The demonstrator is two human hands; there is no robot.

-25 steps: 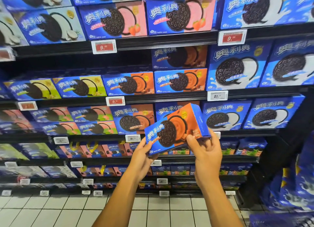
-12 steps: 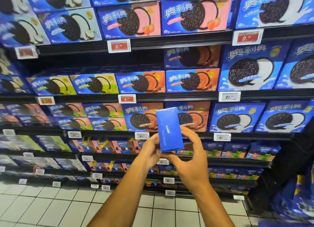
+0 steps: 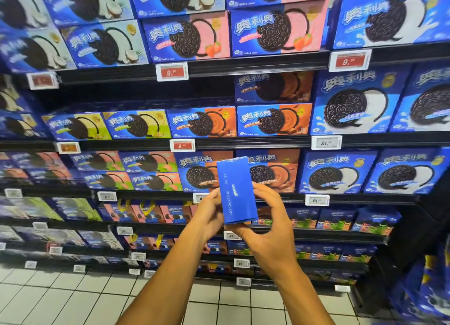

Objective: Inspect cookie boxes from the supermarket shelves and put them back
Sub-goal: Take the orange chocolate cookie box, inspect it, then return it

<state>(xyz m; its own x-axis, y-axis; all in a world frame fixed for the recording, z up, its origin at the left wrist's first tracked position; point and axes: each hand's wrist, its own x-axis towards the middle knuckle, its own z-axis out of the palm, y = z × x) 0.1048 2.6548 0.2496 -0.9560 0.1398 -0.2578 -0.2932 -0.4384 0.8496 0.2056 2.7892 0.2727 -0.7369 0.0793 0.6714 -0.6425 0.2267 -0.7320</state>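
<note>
I hold a blue cookie box point(image 3: 237, 191) upright in front of the shelves, its plain blue end panel with a printed date code turned toward me. My left hand point(image 3: 210, 214) grips its left edge. My right hand point(image 3: 266, 225) wraps round its right side and bottom, thumb under the lower edge. Behind the box stand blue-and-orange chocolate cookie boxes point(image 3: 199, 171) on the shelf point(image 3: 146, 194).
Shelves of blue cookie boxes fill the view, with strawberry boxes point(image 3: 187, 36) above and large white-cream boxes point(image 3: 350, 101) at right. Price tags point(image 3: 171, 71) line the shelf edges. White floor tiles point(image 3: 60, 300) lie below. More blue packs stand at the far right.
The box has turned from its orange front face to its blue end panel, and now stands upright. Both hands shifted round it. The camera moved closer to the shelves.
</note>
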